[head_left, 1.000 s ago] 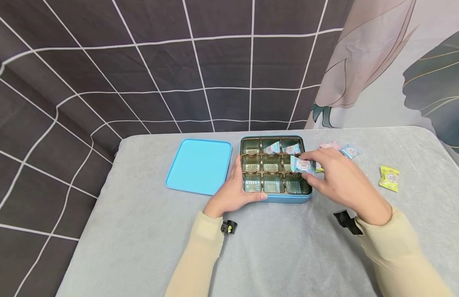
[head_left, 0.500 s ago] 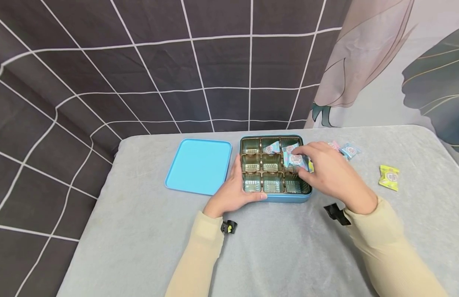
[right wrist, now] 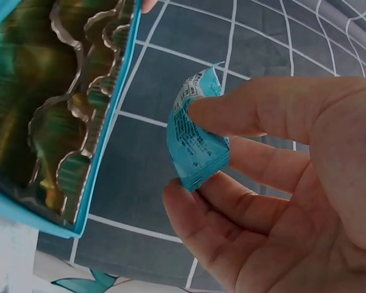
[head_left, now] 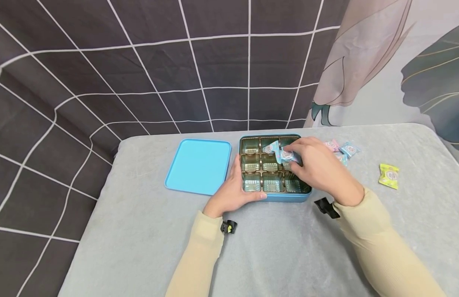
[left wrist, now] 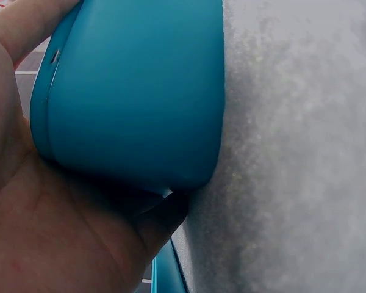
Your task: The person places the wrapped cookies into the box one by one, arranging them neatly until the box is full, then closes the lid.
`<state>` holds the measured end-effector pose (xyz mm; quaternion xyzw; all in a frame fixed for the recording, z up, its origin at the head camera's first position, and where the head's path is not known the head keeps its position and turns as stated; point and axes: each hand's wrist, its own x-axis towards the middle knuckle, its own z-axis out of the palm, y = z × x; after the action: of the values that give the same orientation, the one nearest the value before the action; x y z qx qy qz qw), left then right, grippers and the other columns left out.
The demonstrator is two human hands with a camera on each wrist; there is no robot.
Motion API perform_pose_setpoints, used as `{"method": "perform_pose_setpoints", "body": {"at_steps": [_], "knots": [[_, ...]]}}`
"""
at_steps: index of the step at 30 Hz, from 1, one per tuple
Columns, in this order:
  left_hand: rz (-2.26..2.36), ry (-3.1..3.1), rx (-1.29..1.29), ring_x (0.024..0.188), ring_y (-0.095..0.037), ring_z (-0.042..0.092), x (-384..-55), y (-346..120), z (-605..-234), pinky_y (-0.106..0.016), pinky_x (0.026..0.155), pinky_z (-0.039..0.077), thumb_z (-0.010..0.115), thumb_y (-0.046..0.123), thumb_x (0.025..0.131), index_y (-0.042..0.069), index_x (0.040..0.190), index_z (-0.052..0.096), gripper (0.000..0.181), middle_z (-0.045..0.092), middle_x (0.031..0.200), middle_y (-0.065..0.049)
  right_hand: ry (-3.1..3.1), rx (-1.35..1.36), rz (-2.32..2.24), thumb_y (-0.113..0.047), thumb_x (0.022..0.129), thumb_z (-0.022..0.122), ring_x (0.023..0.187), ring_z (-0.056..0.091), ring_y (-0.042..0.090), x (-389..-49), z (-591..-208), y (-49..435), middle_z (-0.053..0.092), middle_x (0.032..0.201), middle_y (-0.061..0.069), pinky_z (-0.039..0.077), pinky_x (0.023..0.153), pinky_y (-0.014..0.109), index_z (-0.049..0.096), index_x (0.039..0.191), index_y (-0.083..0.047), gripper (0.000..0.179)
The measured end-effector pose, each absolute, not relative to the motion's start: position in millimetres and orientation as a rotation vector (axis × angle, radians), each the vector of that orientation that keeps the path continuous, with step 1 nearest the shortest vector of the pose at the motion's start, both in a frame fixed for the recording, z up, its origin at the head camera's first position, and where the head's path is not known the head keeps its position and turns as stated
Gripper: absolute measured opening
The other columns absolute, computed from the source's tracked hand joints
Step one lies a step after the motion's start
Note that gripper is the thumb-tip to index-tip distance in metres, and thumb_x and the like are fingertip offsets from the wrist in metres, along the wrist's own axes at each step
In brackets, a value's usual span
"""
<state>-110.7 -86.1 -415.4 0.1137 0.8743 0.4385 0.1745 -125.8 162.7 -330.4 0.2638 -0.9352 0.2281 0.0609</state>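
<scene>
A blue tin point(head_left: 285, 198) stands uncovered, fitted with a clear divided tray. My left hand point(head_left: 231, 189) grips its front left corner, thumb along the front and fingers up the left side; the left wrist view shows the palm against the tin wall point(left wrist: 140, 91). Between thumb and fingers, my right hand point(head_left: 322, 167) pinches a blue wrapped candy point(head_left: 286, 156) over the tray's right part. The right wrist view shows this candy's printed wrapper point(right wrist: 198, 137). Another blue candy point(head_left: 270, 147) lies in the back middle compartment. My right fingers hide the back right compartment.
Left of the tin, the flat blue lid point(head_left: 197, 167) lies on the grey cloth point(head_left: 140, 231). Right of it are a pink candy point(head_left: 332, 145), a blue candy point(head_left: 350, 149) and a partly hidden blue one point(head_left: 341, 158). A yellow candy point(head_left: 389, 176) lies farther right.
My right hand has carried the pinched candy leftward and slightly back, from the tin's right edge to over the tray. The left hand and tin have stayed in place.
</scene>
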Motion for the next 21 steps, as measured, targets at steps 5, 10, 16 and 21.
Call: {"method": "perform_pose_setpoints", "body": {"at_steps": [5,10,16,21], "knots": [[1.244,2.47,0.328,0.152,-0.026,0.004,-110.3,-86.6,-415.7,-0.051,0.117,0.026,0.08,0.057,0.08,0.014,0.159,-0.02,0.134,-0.015,0.167,-0.006,-2.84,0.805,0.689,-0.001,0.086,0.064,0.119,0.055,0.04,-129.2,-327.5,155.5,0.067,0.116,0.021,0.042,0.101,0.053,0.069,0.119,0.006,0.034],[1.252,2.475,0.339,0.152,-0.025,0.004,-110.9,-86.4,-415.7,-0.05,0.117,0.026,0.081,0.056,0.079,0.013,0.159,-0.019,0.135,-0.015,0.167,-0.006,-2.887,0.781,0.672,-0.004,0.088,0.067,0.119,0.055,0.04,-133.3,-323.9,148.5,0.068,0.116,0.02,0.042,0.101,0.053,0.069,0.12,0.004,0.033],[1.252,2.48,0.338,0.152,-0.024,0.004,-110.9,-86.0,-415.9,-0.05,0.117,0.026,0.081,0.054,0.08,0.013,0.159,-0.019,0.135,-0.014,0.167,-0.006,-2.944,0.782,0.672,-0.005,0.088,0.07,0.122,0.054,0.04,-141.4,-320.7,144.0,0.066,0.122,0.021,0.042,0.102,0.053,0.068,0.122,0.004,0.035],[1.26,2.481,0.351,0.152,-0.026,0.004,-111.3,-86.0,-416.4,-0.051,0.117,0.026,0.082,0.051,0.081,0.012,0.159,-0.019,0.133,-0.014,0.167,-0.008,-2.952,0.785,0.645,-0.005,0.087,0.073,0.119,0.056,0.04,-147.2,-319.3,139.9,0.067,0.12,0.021,0.043,0.101,0.052,0.068,0.121,0.004,0.035]]}}
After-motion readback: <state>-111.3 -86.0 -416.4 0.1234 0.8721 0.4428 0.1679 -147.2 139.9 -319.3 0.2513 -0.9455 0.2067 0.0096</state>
